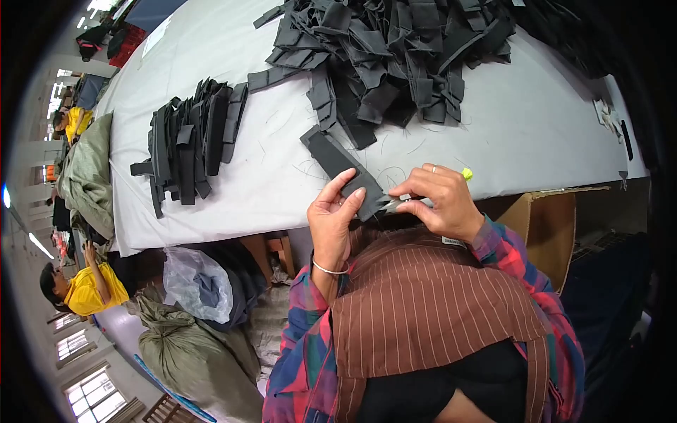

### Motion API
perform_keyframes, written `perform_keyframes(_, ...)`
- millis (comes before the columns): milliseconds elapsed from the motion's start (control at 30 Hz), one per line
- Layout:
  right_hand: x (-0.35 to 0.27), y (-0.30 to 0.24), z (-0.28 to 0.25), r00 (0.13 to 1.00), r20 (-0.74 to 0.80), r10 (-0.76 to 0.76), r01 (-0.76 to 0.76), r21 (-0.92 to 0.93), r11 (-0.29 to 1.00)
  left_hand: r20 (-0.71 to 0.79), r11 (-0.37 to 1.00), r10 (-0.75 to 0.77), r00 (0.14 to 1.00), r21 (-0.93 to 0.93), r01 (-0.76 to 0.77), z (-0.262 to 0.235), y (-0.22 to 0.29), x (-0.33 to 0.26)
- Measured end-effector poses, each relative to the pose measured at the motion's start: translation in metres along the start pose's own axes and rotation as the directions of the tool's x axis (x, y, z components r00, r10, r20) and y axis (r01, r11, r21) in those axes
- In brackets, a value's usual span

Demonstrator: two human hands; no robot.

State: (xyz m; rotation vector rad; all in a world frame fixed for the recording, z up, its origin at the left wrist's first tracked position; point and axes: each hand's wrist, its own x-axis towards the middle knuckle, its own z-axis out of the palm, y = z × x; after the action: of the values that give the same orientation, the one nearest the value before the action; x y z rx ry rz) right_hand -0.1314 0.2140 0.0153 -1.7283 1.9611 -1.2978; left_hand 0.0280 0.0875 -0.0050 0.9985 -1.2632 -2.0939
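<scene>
My left hand (333,215) pinches the near end of a dark grey fabric strip (343,166) that lies across the front edge of the white table (522,127). My right hand (438,201) holds small metal thread snips (396,204) with a yellow-green handle tip, their blades touching the strip's near end. A large loose heap of similar dark strips (395,56) lies at the table's far middle. A neater stack of dark strips (190,137) rests on the table's left part.
An open cardboard box (546,225) stands below the table edge on the right. Stuffed sacks (190,352) and a plastic bag (197,282) fill the floor on the left. Persons in yellow shirts (84,289) sit far left.
</scene>
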Motion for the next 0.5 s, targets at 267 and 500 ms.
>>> perform_keyframes(267,0.0019,-0.0028,0.0088,0.998,0.042,-0.049,0.051,-0.035,0.998,0.012,0.999,-0.004,1.000,-0.050,0.005,0.0052,0.0041,-0.0026)
perform_keyframes(500,0.0025,-0.0047,0.0038,0.999,0.010,0.032,-0.032,0.018,0.999,0.024,0.997,0.016,1.000,-0.072,-0.014,0.0019,0.0028,-0.0042)
